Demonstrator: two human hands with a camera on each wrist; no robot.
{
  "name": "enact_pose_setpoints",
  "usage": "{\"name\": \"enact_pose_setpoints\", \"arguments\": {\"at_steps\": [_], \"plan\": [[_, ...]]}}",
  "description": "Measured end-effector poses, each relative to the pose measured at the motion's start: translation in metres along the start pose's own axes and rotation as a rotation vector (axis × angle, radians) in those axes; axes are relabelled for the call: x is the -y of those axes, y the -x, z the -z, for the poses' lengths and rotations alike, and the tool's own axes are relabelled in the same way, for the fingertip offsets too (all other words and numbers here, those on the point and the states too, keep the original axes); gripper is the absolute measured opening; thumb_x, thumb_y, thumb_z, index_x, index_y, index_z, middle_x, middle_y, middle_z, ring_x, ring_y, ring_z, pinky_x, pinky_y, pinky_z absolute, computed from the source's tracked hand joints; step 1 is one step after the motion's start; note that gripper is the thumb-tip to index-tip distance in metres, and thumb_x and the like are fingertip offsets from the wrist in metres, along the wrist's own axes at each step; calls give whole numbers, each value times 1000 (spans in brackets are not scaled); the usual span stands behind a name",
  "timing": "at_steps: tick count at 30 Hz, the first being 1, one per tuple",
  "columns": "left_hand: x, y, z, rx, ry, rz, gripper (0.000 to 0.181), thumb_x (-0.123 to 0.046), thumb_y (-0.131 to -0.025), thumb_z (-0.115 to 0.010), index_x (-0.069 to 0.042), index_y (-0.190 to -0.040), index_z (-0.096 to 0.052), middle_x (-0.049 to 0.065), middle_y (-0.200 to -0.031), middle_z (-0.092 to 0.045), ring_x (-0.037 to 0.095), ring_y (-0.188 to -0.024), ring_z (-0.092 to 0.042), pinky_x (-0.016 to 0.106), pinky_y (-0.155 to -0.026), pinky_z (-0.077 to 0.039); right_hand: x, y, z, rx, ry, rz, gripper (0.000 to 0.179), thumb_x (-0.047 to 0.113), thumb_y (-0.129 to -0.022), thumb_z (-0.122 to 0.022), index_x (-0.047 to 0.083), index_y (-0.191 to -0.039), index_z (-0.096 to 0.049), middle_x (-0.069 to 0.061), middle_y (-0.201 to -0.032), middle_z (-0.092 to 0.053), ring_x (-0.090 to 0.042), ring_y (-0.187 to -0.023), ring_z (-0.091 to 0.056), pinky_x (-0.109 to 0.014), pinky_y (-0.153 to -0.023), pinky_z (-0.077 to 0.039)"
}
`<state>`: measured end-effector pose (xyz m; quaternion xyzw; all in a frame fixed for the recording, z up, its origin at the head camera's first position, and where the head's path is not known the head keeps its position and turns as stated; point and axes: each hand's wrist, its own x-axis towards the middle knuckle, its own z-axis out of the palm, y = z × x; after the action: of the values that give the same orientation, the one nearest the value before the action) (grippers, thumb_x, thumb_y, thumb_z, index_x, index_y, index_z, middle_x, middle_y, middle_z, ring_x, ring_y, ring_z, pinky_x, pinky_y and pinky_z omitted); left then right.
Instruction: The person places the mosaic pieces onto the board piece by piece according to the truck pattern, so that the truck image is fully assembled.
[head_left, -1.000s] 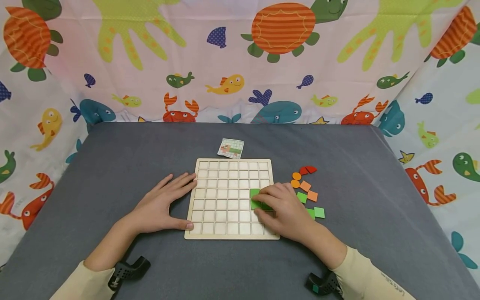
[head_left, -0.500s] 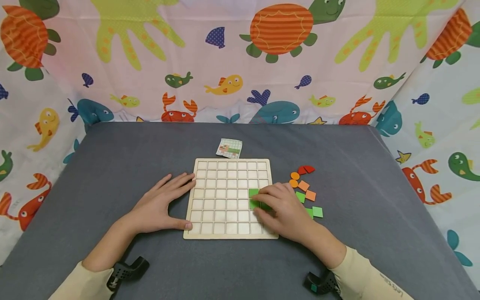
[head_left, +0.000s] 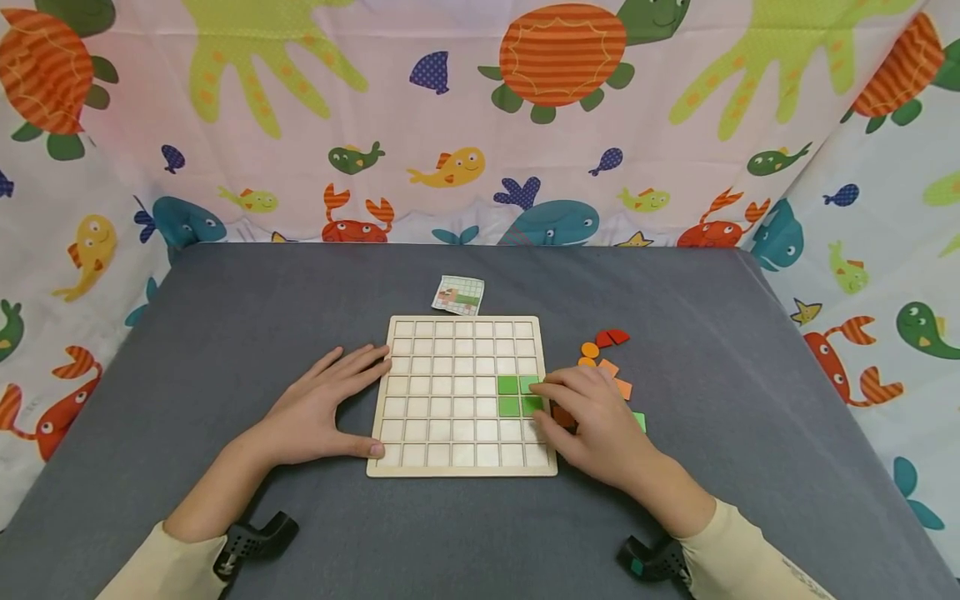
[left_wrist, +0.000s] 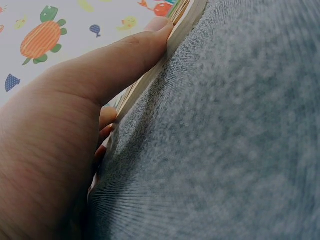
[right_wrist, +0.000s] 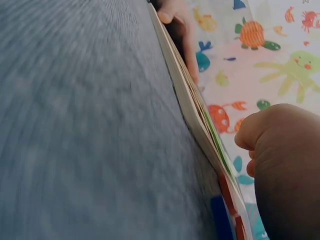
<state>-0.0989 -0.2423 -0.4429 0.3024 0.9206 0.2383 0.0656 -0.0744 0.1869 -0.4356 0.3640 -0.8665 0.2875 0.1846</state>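
A board (head_left: 452, 407) lies on the surface (head_left: 300, 292), four tiles (head_left: 508, 385) set in its two rightmost columns, a card (head_left: 458, 295) just behind, loose pieces (head_left: 590, 350) to its right.

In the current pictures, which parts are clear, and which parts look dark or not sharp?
Head view: bright, board and green tiles clear, but the card is too small to read in detail; left wrist view: left hand shaded, tablecloth soft and grainy; right wrist view: tablecloth blurred, right hand dark against the brighter backdrop.
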Motion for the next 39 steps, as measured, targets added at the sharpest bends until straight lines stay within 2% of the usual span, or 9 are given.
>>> {"name": "enact_pose_setpoints", "arguments": {"at_steps": [7, 14, 23, 39], "plan": [[-1, 0, 0, 5, 12, 7, 123, -84, -78, -80, -22, -174, -34, -4, -181, -23, 25, -168, -16, 51, -136, -3, -11, 12, 10, -57, 34, -34, 27, 10, -89, -86, 5, -116, -84, -3, -114, -77, -23, -101, -67, -46, -85, -42], [-1, 0, 1, 10, 5, 16, 123, -85, -78, -80, -23, -174, -34, -5, -181, -23, 25, -168, -16, 50, -136, -3, -22, 22, 21, -87, 65, -74, 26, 8, -88, -85, 7, -114, -85, -1, -113, -78, -22, -94, -63, -42, -79, -38], [0, 0, 0, 1, 1, 6, 122, -83, -79, -80, -22, -174, -34, -3, -181, -24, 26, -168, -17, 49, -136, -3, -33, 37, 36, -88, 116, -141, 31, 2, -86, -82, 6, -117, -84, -3, -112, -77, -23, -94, -61, -39, -77, -35], [1, 0, 1, 10, 2, 11, 123, -85, -78, -79, -24, -174, -32, -6, -181, -22, 24, -168, -16, 48, -136, -2, -38, 40, 38, -47, 95, -221, 32, 2, -87, -84, 6, -118, -84, -4, -113, -77, -22, -95, -60, -38, -77, -33]]}}
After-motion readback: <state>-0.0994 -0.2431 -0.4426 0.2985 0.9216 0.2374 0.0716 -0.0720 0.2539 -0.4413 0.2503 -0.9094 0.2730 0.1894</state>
